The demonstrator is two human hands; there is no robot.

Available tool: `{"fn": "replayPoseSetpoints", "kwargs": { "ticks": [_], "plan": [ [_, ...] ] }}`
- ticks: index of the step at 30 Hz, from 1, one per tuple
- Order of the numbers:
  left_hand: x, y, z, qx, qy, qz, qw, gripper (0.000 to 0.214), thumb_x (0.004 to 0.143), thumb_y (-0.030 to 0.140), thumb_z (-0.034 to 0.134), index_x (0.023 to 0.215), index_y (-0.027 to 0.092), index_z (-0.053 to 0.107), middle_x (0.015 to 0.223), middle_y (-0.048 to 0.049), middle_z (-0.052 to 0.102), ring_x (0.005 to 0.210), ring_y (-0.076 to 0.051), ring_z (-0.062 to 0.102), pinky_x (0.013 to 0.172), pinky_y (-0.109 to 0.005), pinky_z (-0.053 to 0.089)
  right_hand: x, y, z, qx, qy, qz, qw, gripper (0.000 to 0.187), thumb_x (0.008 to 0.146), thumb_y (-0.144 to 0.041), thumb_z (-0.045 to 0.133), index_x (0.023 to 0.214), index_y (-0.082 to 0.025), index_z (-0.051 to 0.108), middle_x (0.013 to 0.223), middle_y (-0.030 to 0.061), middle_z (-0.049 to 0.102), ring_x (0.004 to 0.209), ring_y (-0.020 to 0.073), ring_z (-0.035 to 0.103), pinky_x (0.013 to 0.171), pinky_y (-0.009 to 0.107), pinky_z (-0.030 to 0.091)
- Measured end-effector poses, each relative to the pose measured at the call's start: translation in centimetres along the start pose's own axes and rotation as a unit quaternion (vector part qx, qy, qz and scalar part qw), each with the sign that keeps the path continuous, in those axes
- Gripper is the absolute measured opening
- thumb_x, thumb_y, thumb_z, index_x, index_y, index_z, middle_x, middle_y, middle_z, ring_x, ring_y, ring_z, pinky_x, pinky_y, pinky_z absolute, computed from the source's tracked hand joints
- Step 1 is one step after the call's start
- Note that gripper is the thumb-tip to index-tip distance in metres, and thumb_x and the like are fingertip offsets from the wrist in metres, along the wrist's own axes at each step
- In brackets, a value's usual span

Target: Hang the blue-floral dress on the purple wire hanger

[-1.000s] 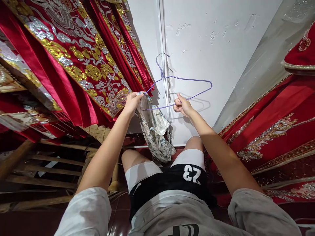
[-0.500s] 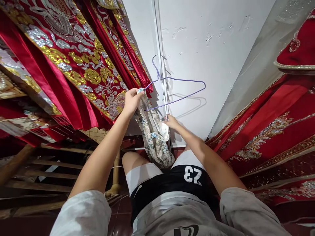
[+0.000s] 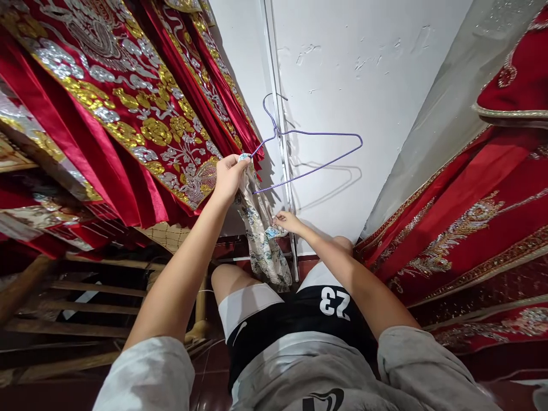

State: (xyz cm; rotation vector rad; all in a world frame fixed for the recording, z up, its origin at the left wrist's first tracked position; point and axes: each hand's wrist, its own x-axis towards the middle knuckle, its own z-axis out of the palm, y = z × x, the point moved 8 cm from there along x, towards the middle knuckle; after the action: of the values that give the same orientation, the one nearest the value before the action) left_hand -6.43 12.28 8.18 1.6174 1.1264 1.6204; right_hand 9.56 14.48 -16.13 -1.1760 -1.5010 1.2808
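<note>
A purple wire hanger (image 3: 317, 134) stands out in front of the white wall, its hook at the top. Over its left end hangs a cream floral garment (image 3: 261, 240), drooping down between my knees. My left hand (image 3: 229, 174) is closed, pinching the garment's upper edge together with the hanger's left shoulder. Lower down, my right hand (image 3: 289, 221) is closed on another edge of the same garment, near a blue-patterned patch. The right half of the hanger is bare. What kind of garment it is cannot be made out from its folds.
Red cloth panels with gold and silver embroidery (image 3: 158, 128) hang close on the left. More red beaded fabric (image 3: 449, 245) hangs on the right. A narrow metal strip (image 3: 274, 68) runs down the white wall (image 3: 342, 57). A bamboo chair (image 3: 98, 308) stands at lower left.
My right hand has moved slightly left and down from beside the metal strip, and the garment's lower part has shifted with it. My left hand keeps its place on the hanger.
</note>
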Motion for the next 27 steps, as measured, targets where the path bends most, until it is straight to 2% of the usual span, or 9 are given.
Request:
{"fn": "replayPoseSetpoints", "kwargs": {
  "ticks": [2, 4, 8, 12, 15, 18, 21, 24, 27],
  "plan": [
    [-0.1, 0.3, -0.3, 0.023, -0.006, 0.014, 1.000, 0.027, 0.084, 0.020, 0.070, 0.064, 0.018, 0.052, 0.056, 0.0045, 0.041, 0.050, -0.008, 0.034, 0.051, -0.022, 0.030, -0.2, 0.1, -0.6, 0.017, 0.019, 0.011, 1.000, 0.032, 0.078, -0.028, 0.073, 0.060, -0.021, 0.048, 0.057, -0.0061, 0.049, 0.063, 0.0135, 0.053, 0.065, 0.025, 0.042],
    [0.0, 0.7, -0.8, 0.057, -0.011, 0.041, 0.997, 0.022, 0.084, 0.021, 0.069, 0.068, 0.019, 0.054, 0.061, 0.0034, 0.047, 0.054, -0.009, 0.039, 0.054, -0.023, 0.034, -0.6, -0.2, -3.0, 0.043, 0.039, 0.019, 0.998, 0.031, 0.083, -0.032, 0.066, 0.061, -0.022, 0.048, 0.053, -0.0060, 0.047, 0.057, 0.0131, 0.050, 0.059, 0.025, 0.040],
    [0.2, 1.1, -1.7, 0.147, -0.016, 0.091, 0.985, 0.011, 0.083, 0.020, 0.066, 0.076, 0.019, 0.059, 0.072, 0.0003, 0.058, 0.066, -0.014, 0.049, 0.063, -0.025, 0.040, -0.8, -2.8, -12.0, 0.090, 0.089, 0.016, 0.992, 0.017, 0.079, -0.032, 0.064, 0.072, -0.021, 0.053, 0.059, -0.0051, 0.055, 0.059, 0.0117, 0.053, 0.059, 0.023, 0.043],
    [-0.1, 1.3, -1.0, 0.231, -0.029, 0.109, 0.966, 0.013, 0.081, 0.021, 0.067, 0.073, 0.020, 0.057, 0.069, 0.0017, 0.054, 0.067, -0.015, 0.048, 0.065, -0.027, 0.038, 0.0, -7.3, -20.8, 0.088, 0.137, 0.004, 0.987, 0.022, 0.063, -0.017, 0.075, 0.072, -0.019, 0.056, 0.059, -0.0062, 0.056, 0.055, 0.0095, 0.051, 0.057, 0.021, 0.042],
    [-0.3, 1.6, -0.3, 0.262, -0.030, 0.112, 0.958, 0.018, 0.080, 0.020, 0.065, 0.069, 0.021, 0.051, 0.063, 0.0033, 0.048, 0.062, -0.014, 0.043, 0.062, -0.028, 0.033, 0.5, -10.6, -25.2, 0.029, 0.218, 0.002, 0.976, 0.028, 0.057, -0.006, 0.075, 0.073, -0.018, 0.055, 0.059, -0.0061, 0.057, 0.056, 0.0110, 0.053, 0.058, 0.023, 0.044],
    [-0.6, 2.2, 0.0, 0.294, -0.025, 0.131, 0.947, 0.016, 0.078, 0.018, 0.063, 0.070, 0.021, 0.050, 0.061, 0.0035, 0.044, 0.061, -0.014, 0.039, 0.062, -0.028, 0.032, 0.1, -13.7, -27.2, -0.072, 0.285, -0.012, 0.956, 0.031, 0.054, 0.001, 0.075, 0.075, -0.016, 0.059, 0.061, -0.0058, 0.056, 0.057, 0.0117, 0.052, 0.062, 0.026, 0.047],
    [-0.9, 2.6, 0.2, 0.333, -0.024, 0.165, 0.928, 0.012, 0.079, 0.020, 0.061, 0.072, 0.021, 0.052, 0.062, 0.0032, 0.044, 0.062, -0.015, 0.039, 0.065, -0.028, 0.033, -1.0, -16.8, -28.0, -0.197, 0.340, -0.041, 0.919, 0.027, 0.059, 0.002, 0.075, 0.078, -0.014, 0.064, 0.065, -0.0038, 0.057, 0.062, 0.0122, 0.053, 0.070, 0.029, 0.050],
    [-1.0, 2.4, 0.3, 0.347, -0.026, 0.178, 0.921, 0.010, 0.080, 0.022, 0.060, 0.074, 0.021, 0.053, 0.062, 0.0035, 0.043, 0.060, -0.014, 0.038, 0.065, -0.028, 0.034, -1.8, -19.0, -28.1, -0.275, 0.342, -0.040, 0.898, 0.017, 0.068, 0.000, 0.074, 0.080, -0.010, 0.067, 0.076, 0.0036, 0.065, 0.075, 0.0144, 0.061, 0.084, 0.033, 0.052],
    [-1.1, 2.0, 0.6, 0.354, -0.025, 0.181, 0.917, 0.008, 0.081, 0.021, 0.060, 0.075, 0.021, 0.054, 0.061, 0.0036, 0.042, 0.058, -0.014, 0.037, 0.064, -0.029, 0.034, -1.8, -19.5, -28.8, -0.273, 0.316, 0.025, 0.908, 0.009, 0.076, -0.004, 0.075, 0.077, -0.005, 0.066, 0.076, 0.0083, 0.066, 0.079, 0.0164, 0.065, 0.083, 0.037, 0.053]
  ]
}}
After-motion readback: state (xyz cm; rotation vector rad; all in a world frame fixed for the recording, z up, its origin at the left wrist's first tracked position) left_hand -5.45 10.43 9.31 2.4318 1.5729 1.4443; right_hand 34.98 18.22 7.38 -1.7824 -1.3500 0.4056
